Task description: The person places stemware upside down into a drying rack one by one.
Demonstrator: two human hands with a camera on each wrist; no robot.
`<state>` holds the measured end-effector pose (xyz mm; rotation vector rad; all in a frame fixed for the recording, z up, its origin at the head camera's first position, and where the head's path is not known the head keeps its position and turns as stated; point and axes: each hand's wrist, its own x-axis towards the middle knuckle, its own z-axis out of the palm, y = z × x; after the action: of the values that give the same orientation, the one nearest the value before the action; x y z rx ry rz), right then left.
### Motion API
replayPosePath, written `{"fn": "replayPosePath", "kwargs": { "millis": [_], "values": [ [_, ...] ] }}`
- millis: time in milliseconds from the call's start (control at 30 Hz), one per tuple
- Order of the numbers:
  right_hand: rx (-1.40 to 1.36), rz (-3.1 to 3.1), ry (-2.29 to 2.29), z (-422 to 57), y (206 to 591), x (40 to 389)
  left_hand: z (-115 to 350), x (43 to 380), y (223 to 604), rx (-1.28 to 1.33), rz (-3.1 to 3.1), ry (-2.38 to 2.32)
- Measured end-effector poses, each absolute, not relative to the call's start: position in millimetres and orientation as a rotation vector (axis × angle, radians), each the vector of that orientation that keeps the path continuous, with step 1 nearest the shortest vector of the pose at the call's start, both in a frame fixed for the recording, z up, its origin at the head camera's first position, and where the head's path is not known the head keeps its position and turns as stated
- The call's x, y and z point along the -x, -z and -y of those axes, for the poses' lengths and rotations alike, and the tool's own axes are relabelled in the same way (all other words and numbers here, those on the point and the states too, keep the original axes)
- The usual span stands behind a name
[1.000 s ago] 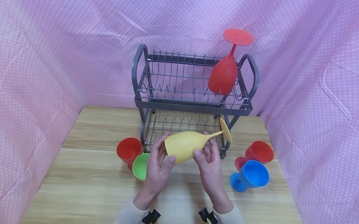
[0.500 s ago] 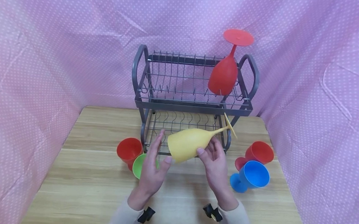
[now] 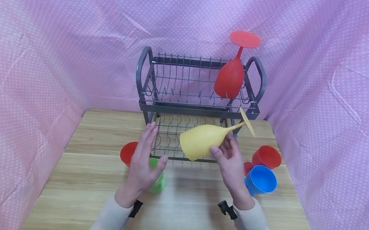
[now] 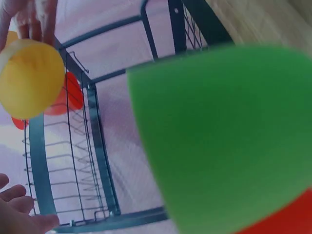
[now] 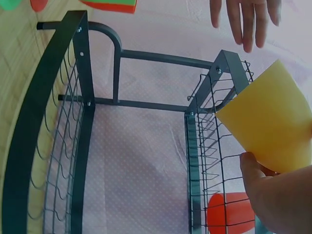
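A yellow plastic wine glass (image 3: 202,141) is held up in front of the dish rack (image 3: 201,112), tilted, its mouth to the left and its foot to the upper right. My right hand (image 3: 232,167) grips the glass near the bottom of its bowl, thumb on the near side. Apart from the glass, my left hand (image 3: 142,171) has its fingers extended and its thumb spread, over the green goblet (image 3: 157,185) and partly hiding it. Upside down on the rack's upper tier, at the right, leans a red wine glass (image 3: 229,79).
Behind my left hand stands a red goblet (image 3: 127,154), partly covered. A blue goblet (image 3: 263,179) and another red goblet (image 3: 268,157) are close together on the wooden table (image 3: 84,193) at the right. Pink dotted cloth (image 3: 45,64) surrounds the table on three sides.
My left hand has let go of the yellow wine glass and moved left. The right hand has carried the glass to the right and slightly up.
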<state>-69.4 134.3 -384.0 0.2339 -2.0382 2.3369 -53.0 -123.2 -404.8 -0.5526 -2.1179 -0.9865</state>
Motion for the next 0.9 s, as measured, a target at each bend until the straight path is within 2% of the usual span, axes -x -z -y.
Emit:
{"fn": "replayPosePath", "kwargs": {
  "millis": [667, 900],
  "values": [
    [-0.25, 2.078, -2.15, -140.7, 359.1, 75.6, 150.8, 81.3, 381.5, 0.45, 2.233, 0.632],
    [-0.341, 2.03, -2.119, -144.3, 350.1, 79.6, 153.4, 88.3, 379.8, 0.387, 2.296, 0.615]
  ]
}}
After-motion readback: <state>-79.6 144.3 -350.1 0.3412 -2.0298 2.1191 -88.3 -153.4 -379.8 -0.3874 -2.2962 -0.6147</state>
